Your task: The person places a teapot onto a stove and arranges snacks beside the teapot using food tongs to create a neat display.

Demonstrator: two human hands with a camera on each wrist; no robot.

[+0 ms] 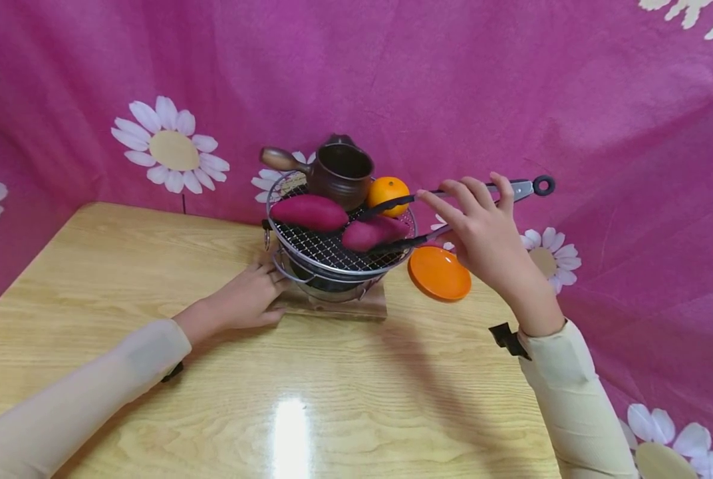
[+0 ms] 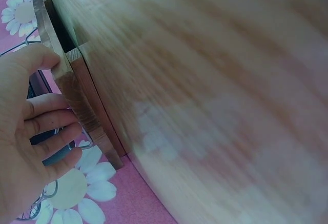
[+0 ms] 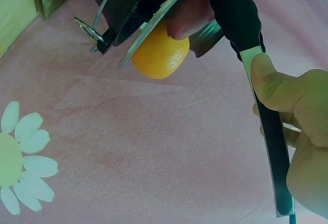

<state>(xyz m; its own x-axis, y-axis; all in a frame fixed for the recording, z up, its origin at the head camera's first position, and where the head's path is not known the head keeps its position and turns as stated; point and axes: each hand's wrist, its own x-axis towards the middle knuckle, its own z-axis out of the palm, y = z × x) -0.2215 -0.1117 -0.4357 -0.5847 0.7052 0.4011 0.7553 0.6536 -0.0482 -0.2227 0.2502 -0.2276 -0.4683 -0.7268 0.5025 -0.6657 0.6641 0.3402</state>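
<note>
My right hand point(image 1: 482, 223) grips a pair of tongs point(image 3: 271, 147) with black tips and handles, the thumb pressed along one arm. The tong tips straddle a short purple sweet potato point(image 1: 373, 233) on the wire rack of a small round grill point(image 1: 326, 256). Beside it lie a longer sweet potato point(image 1: 310, 213) and an orange point(image 1: 386, 193). A brown clay pot point(image 1: 341, 173) with a wooden handle stands behind them on the rack. My left hand point(image 1: 245, 296) rests with fingers and thumb spread on the left end of the wooden board point(image 2: 84, 101) under the grill.
An orange plate point(image 1: 440, 273) sits on the table right of the grill. The wooden table point(image 1: 332, 386) extends toward me. A pink cloth point(image 1: 452, 80) with daisies hangs close behind the grill and along both sides.
</note>
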